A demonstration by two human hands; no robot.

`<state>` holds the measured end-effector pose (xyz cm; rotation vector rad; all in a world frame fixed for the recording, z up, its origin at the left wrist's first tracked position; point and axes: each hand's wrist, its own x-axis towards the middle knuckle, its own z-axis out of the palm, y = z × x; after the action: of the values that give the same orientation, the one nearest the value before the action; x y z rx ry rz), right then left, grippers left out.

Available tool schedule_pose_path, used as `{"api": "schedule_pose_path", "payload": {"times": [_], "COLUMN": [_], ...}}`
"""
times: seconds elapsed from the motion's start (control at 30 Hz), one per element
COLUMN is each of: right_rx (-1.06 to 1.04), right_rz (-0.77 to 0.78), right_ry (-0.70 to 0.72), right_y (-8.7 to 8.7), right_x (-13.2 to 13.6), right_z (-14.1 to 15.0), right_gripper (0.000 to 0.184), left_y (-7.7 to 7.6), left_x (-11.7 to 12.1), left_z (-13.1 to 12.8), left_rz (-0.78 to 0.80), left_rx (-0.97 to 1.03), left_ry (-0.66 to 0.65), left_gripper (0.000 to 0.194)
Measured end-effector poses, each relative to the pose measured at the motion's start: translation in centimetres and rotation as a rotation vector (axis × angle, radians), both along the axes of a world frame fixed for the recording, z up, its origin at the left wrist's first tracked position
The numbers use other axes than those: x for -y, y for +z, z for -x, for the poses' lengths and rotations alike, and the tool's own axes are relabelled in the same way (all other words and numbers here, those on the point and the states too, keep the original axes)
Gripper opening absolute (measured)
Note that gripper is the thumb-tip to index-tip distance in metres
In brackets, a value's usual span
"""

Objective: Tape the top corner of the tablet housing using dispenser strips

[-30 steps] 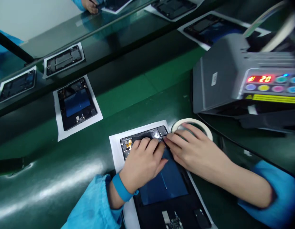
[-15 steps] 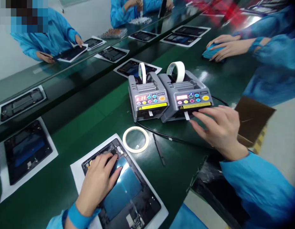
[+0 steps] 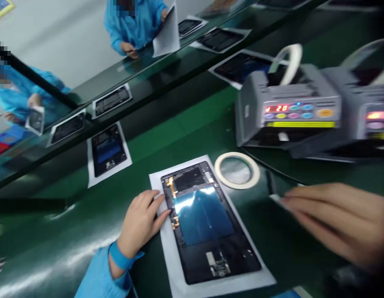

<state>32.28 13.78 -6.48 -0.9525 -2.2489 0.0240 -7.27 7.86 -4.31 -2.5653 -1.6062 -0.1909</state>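
An opened tablet (image 3: 244, 256) lies on a sheet of white paper (image 3: 167, 256), its inside facing up. A large shiny blue-silver battery area (image 3: 207, 219) fills its middle. My left hand (image 3: 142, 219) rests at the tablet's upper left edge, fingers bent and apart, fingertips touching the rim and paper. To the right of the tablet, my right hand (image 3: 337, 219) is blurred above the table. Its fingertips pinch a short strip of white tape (image 3: 275, 198). A flat ring of cream tape (image 3: 221, 174) lies by the tablet's top right corner.
Two grey tape dispensers, a left one (image 3: 250, 111) and a right one (image 3: 350, 99), stand at the back right, with a black cable (image 3: 266, 163) in front. Another tablet (image 3: 108, 151) on paper lies to the left. Across the bench, co-workers in blue handle tablets.
My right hand has left the right dispenser and now holds a tape strip nearer the tablet. My left hand has shifted from over the tablet to its left edge. The view has turned left.
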Motion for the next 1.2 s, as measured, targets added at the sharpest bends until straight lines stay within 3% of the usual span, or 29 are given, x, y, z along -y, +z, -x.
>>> {"api": "schedule_pose_path", "payload": {"times": [0.1, 0.2, 0.3, 0.47, 1.2], "right_rx": [0.065, 0.074, 0.098, 0.095, 0.188], "right_rz": [-0.013, -0.055, -0.066, -0.061, -0.078], "right_ry": [0.267, 0.285, 0.245, 0.26, 0.305], "right_y": [0.8, 0.2, -1.9, -3.7, -3.4], "right_x": [-1.0, -3.6, -5.9, -6.5, -6.4], "right_z": [8.9, 17.0, 20.8, 20.8, 20.9], "right_gripper": [0.018, 0.02, 0.016, 0.009, 0.007], "left_y": [-1.1, -2.0, -2.7, -3.6, -3.9], "left_x": [-0.8, -1.5, -1.7, -1.7, -1.8], "left_z": [0.9, 1.1, 1.3, 1.5, 1.4], "left_rz": [0.066, 0.095, 0.135, 0.146, 0.106], "left_rx": [-0.031, -0.011, 0.014, 0.056, 0.07], "left_ry": [0.002, -0.027, -0.034, -0.034, -0.049], "left_gripper": [0.041, 0.055, 0.064, 0.062, 0.059]}}
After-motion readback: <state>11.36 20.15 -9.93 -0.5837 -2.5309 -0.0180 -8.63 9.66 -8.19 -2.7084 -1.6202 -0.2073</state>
